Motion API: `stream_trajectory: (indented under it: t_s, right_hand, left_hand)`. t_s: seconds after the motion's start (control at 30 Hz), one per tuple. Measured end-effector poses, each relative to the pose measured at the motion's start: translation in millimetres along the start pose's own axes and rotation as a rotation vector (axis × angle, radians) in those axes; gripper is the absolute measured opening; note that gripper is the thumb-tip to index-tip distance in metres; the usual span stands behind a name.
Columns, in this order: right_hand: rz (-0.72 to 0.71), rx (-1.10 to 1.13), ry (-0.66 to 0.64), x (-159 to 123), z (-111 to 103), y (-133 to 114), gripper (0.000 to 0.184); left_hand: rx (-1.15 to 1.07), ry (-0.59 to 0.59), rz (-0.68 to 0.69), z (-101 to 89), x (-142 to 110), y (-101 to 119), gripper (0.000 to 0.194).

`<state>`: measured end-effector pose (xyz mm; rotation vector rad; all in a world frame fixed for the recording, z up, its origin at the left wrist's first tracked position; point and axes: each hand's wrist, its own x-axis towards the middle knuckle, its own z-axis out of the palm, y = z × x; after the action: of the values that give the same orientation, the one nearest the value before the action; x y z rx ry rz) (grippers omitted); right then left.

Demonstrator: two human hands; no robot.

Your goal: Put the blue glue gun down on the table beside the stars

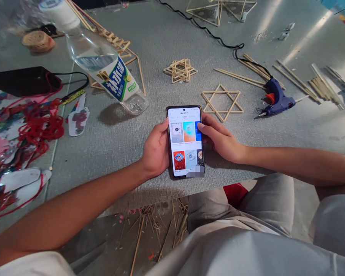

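bottle label (118, 78): chinese characters, not legible

A craft workshop table

The grey table (109, 142) is full of making things. At 2 o'clock lies a blue glue gun (276, 100) with thin wooden sticks (299, 80) beside it. At 12 o'clock sit two stick stars (180, 70), one flat (222, 102). At 9 o'clock are red strings (41, 128) and paper cutouts (79, 119). Bits of stick litter the floor (149, 230) at 6 o'clock.
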<state>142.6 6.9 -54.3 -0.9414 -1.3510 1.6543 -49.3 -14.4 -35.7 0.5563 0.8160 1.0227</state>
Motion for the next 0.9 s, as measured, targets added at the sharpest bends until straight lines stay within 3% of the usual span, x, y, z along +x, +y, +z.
stream_trajectory:
  t_s: [0.3,0.5,0.6,0.7,0.9]
  right_hand:
    - [0.002,0.019,0.006,0.5,2.2,-2.3,0.027]
    - [0.033,0.073,0.011,0.1,1.5,-2.2,0.026]
    - [0.021,0.059,-0.003,-0.9,1.8,-4.3,0.028]
    - [-0.013,0.027,-0.039,-1.9,2.1,-6.8,0.035]
    - [0.035,0.040,-0.011,-2.9,1.1,-7.0,0.040]
  left_hand:
    - [0.022,0.030,-0.002,-1.0,0.0,-0.4,0.049]
    - [0.105,0.154,-0.042,-7.0,-0.9,-2.1,0.048]
    - [0.090,0.101,-0.062,-6.3,0.7,-2.4,0.040]
    - [0.063,0.031,-0.064,-4.5,3.1,-3.0,0.045]
    - [0.061,0.015,-0.047,-6.7,5.0,-5.1,0.052]
